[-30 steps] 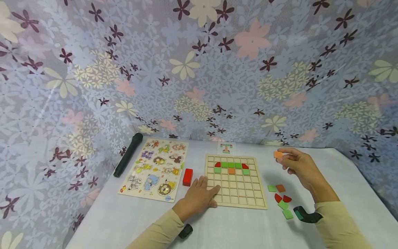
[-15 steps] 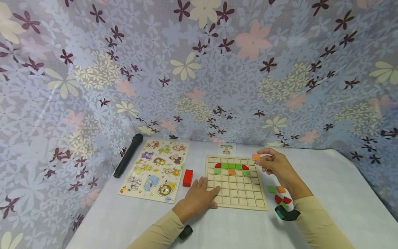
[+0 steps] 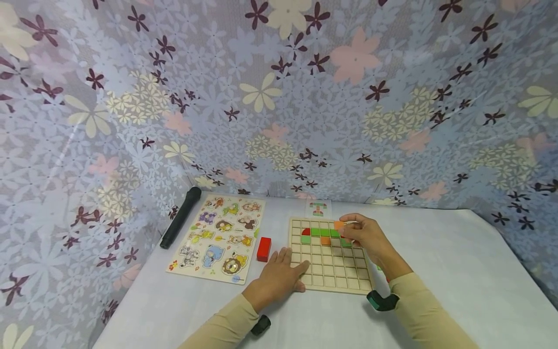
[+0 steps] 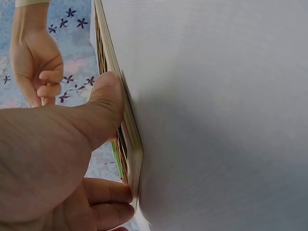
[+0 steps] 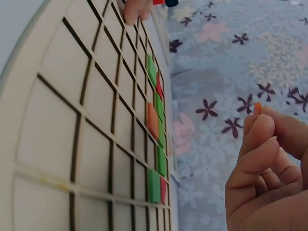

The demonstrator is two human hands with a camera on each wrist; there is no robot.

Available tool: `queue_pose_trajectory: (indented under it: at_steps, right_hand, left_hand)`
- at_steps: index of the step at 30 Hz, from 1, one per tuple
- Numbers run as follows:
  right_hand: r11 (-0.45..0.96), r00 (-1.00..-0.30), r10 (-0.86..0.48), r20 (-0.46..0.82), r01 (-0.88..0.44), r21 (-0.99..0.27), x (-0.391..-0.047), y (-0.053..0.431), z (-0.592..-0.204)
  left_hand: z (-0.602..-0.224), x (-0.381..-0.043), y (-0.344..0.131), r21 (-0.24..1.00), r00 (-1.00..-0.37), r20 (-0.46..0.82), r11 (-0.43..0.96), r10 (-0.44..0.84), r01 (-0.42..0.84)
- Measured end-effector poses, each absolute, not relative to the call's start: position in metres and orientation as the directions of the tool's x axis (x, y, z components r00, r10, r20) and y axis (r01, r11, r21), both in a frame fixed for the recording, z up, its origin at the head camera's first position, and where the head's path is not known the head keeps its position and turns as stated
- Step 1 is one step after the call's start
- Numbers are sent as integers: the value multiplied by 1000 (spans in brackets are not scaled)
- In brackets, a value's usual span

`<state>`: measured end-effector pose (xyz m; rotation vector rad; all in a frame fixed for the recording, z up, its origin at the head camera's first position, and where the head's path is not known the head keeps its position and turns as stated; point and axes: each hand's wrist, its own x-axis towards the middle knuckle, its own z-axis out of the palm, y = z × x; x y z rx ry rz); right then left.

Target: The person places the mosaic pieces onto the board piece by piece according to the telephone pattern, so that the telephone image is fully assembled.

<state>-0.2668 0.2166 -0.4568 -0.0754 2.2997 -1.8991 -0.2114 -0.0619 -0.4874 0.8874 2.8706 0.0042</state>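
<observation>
My right hand (image 3: 366, 238) pinches a small orange square tile (image 3: 338, 225) between thumb and fingertips, above the upper right of a wooden grid board (image 3: 329, 281). Only the edge of this tile shows in the right wrist view. On the board sit a row of green tiles (image 3: 322, 232), a red rounded corner piece (image 3: 306, 232) and another orange tile (image 3: 325, 241); my right hand partly hides the pieces at the row's right end. My left hand (image 3: 278, 276) rests at the board's left edge, its thumb extended over the near-left part.
A small pattern card (image 3: 318, 208) lies behind the board. Left of it are a red block (image 3: 263, 249), an animal puzzle board (image 3: 218, 237) and a black stick-like object (image 3: 179, 218). Loose pieces right of the board are mostly hidden behind my right forearm.
My right hand has carried the orange tile leftward, from the right of the board to above its upper right part. My left hand has stayed in place.
</observation>
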Motion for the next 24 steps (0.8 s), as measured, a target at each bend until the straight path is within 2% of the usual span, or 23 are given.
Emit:
queue_pose_trajectory:
  at_steps: [12,24]
  right_hand:
    - [243,-971,-195,-139,90,-966,-273,192,-476]
    - [486,-962,-186,-200,87,-869,-267,182,-491]
  left_hand:
    - [-485,-210,-63,50,-820,-137,831,555,554]
    - [-486,-211,-62,37,-820,-143,831,554,555]
